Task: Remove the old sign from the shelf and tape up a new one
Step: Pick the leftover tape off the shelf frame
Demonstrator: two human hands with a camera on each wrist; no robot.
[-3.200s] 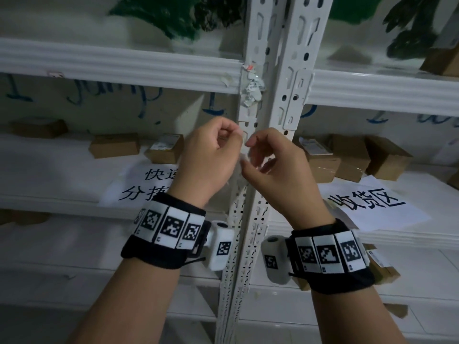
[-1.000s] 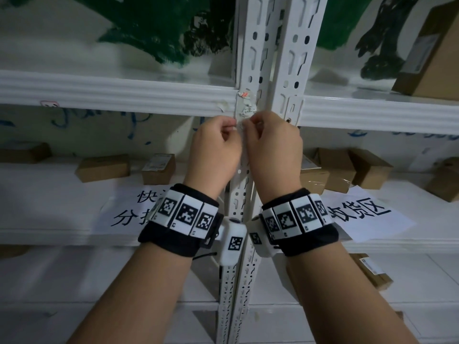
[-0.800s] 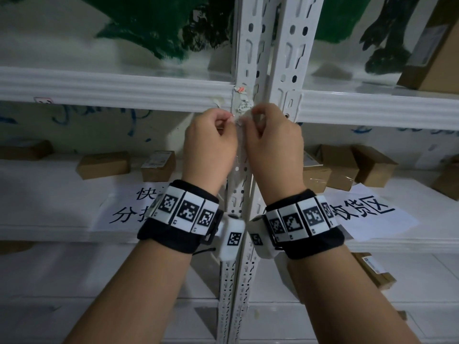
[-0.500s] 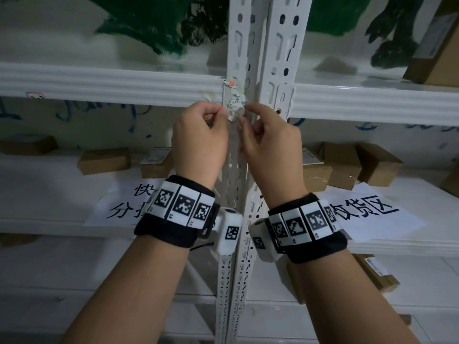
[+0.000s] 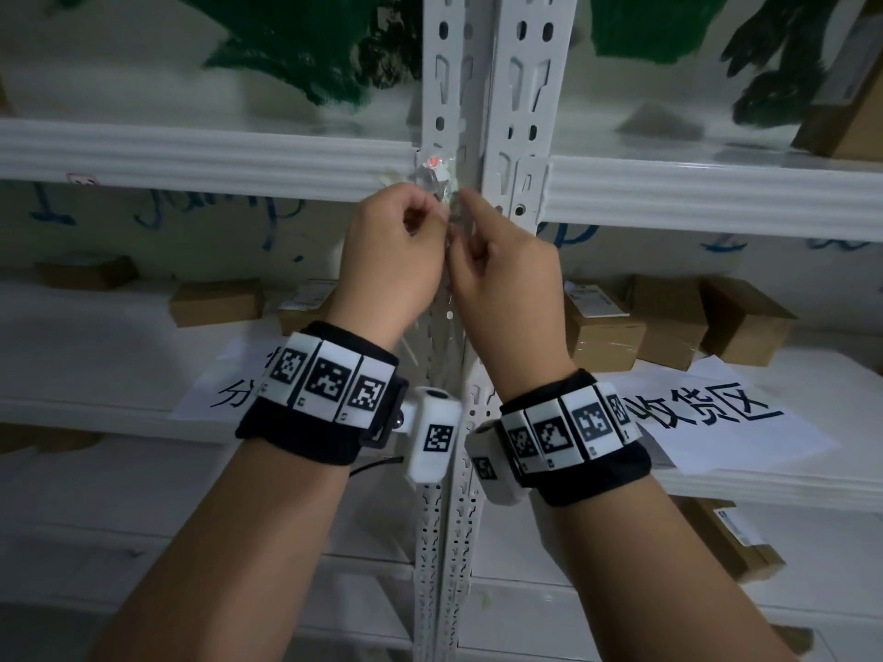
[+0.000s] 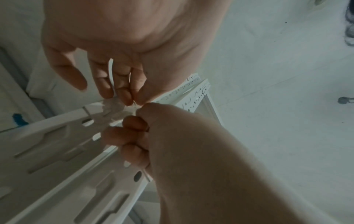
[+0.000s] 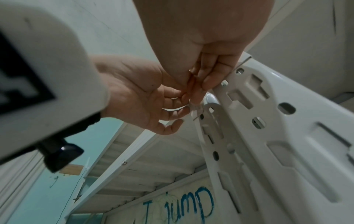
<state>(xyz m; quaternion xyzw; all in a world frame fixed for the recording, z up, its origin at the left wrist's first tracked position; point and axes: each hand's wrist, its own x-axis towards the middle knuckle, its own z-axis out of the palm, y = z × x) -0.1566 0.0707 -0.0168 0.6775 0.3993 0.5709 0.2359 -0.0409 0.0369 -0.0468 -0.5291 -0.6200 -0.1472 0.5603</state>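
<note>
1. Sign remnant (image 5: pixel 437 176), crumpled tape and paper too blurred to read, clung to the white upright post (image 5: pixel 442 78).
2. Left hand (image 5: pixel 389 253) pinched its lower edge.
3. Right hand (image 5: pixel 501 269) pinched alongside, fingertips nearly meeting just below the scrap.

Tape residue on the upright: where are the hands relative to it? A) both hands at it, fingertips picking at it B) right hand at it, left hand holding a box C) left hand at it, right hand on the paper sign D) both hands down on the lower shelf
A: the left hand and right hand meet at the crumpled tape residue on the white upright, fingertips pinching at its lower edge.
</note>
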